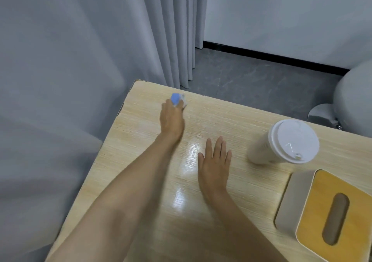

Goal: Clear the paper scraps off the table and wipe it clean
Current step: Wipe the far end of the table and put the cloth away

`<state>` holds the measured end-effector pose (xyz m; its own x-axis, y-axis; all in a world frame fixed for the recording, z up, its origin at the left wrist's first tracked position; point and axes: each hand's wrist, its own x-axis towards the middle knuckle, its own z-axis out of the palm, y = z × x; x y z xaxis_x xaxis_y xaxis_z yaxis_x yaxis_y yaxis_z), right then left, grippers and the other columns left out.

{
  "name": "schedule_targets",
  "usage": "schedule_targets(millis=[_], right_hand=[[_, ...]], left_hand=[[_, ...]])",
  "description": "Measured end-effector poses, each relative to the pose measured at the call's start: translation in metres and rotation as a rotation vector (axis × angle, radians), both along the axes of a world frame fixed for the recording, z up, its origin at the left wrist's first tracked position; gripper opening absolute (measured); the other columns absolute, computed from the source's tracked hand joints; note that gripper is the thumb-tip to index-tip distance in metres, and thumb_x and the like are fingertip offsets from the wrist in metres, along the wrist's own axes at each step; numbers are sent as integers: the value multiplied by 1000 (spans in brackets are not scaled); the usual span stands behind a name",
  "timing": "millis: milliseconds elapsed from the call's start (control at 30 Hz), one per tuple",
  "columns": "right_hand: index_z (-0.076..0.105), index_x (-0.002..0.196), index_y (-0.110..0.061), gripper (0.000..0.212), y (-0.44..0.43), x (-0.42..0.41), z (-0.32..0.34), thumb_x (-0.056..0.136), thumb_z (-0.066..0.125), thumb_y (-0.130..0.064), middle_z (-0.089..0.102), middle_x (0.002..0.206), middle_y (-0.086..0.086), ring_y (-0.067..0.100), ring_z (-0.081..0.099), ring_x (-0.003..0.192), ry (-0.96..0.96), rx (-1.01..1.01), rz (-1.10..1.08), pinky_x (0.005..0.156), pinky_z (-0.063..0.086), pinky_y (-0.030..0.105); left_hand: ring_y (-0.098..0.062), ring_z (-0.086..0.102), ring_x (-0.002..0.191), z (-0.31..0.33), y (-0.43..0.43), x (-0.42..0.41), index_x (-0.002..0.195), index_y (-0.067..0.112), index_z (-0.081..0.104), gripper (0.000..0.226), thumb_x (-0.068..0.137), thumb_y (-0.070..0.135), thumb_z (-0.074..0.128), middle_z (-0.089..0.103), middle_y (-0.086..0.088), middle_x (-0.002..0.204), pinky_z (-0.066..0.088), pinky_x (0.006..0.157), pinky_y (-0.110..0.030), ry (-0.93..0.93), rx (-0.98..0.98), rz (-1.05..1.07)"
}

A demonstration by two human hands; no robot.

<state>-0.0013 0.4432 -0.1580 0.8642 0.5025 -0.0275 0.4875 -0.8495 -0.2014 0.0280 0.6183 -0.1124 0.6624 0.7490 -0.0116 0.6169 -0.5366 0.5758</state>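
My left hand (172,118) reaches to the far left part of the light wooden table (231,118). Its fingers are curled round a small blue and white wad (177,99), blurred, either cloth or paper. My right hand (214,165) lies flat on the table's middle with straight, spread fingers and holds nothing. No loose paper scraps show on the tabletop. A shiny streak (189,161) runs between my two hands.
A tall white cup with a lid (289,140) stands at the right. In front of it sits a tissue box with a wooden top (326,207). Grey curtains (100,40) hang left of the table. A white seat on a metal base (354,100) stands on the floor beyond.
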Motion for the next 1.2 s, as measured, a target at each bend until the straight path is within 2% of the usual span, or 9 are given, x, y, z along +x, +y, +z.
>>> schedule_targets(millis=[167, 300, 400, 600, 700, 800, 867, 1067, 1200], right_hand=[[40, 139, -3, 55, -29, -9, 7, 98, 25, -36, 20, 152, 28, 36, 12, 143, -9, 17, -56, 115, 12, 46], [36, 142, -5, 56, -54, -33, 13, 98, 22, -37, 17, 152, 29, 38, 13, 143, 27, -46, -6, 115, 14, 49], [33, 144, -6, 57, -69, -54, 14, 97, 21, -37, 16, 153, 28, 37, 12, 144, 90, -81, -29, 116, 11, 48], [30, 145, -2, 62, -78, -79, 16, 96, 22, -40, 18, 153, 26, 35, 14, 143, 133, -127, -76, 115, 9, 46], [19, 149, -6, 63, -85, -79, 19, 97, 15, -41, 6, 156, 24, 34, 4, 145, 159, -124, -54, 118, 5, 46], [19, 149, -8, 62, -86, -77, 21, 97, 14, -42, 8, 157, 22, 34, 5, 145, 155, -111, -61, 118, 6, 47], [19, 150, -9, 63, -88, -78, 21, 97, 13, -43, 9, 157, 19, 33, 5, 146, 169, -112, -54, 117, 3, 45], [9, 152, -11, 60, -86, -75, 24, 101, 24, -38, -2, 159, 16, 32, -5, 146, 229, -143, -54, 118, -1, 45], [6, 152, -10, 59, -85, -78, 27, 102, 25, -36, -5, 158, 18, 32, -7, 146, 239, -143, -52, 118, -3, 46]], left_hand=[[-14, 45, 78, 2, -16, -29, 79, 29, 49, 30, 93, 55, 44, 47, 0, 87, 28, 64, -29, 118, 196, -776], [-31, 46, 100, -8, 48, -46, 121, 17, 57, 33, 95, 30, 43, 50, -12, 109, 39, 78, -36, 174, 249, -276], [-27, 48, 97, 10, -13, -33, 109, 11, 54, 39, 97, 46, 41, 51, -8, 108, 37, 83, -36, 151, 182, 38], [-28, 53, 80, 1, -83, -63, 109, 14, 64, 23, 90, 20, 53, 55, -10, 88, 36, 59, -30, 51, 412, -935], [-15, 49, 68, 16, -27, -85, 77, 24, 55, 22, 90, 41, 59, 51, 1, 76, 30, 54, -28, 42, 197, -499], [-31, 49, 94, 0, 9, -108, 105, 11, 54, 28, 98, 33, 38, 50, -12, 105, 34, 71, -33, 123, 156, 107], [-29, 44, 101, -7, -25, -110, 119, 11, 51, 30, 99, 26, 35, 46, -12, 115, 33, 78, -32, 126, 155, 138], [-29, 49, 68, -18, -59, -166, 116, 10, 56, 40, 77, -1, 57, 52, -15, 82, 44, 49, -35, 53, 482, -954], [-32, 52, 89, -13, 26, -204, 116, 13, 56, 33, 92, 23, 37, 53, -16, 99, 37, 69, -32, 141, 298, -23]])
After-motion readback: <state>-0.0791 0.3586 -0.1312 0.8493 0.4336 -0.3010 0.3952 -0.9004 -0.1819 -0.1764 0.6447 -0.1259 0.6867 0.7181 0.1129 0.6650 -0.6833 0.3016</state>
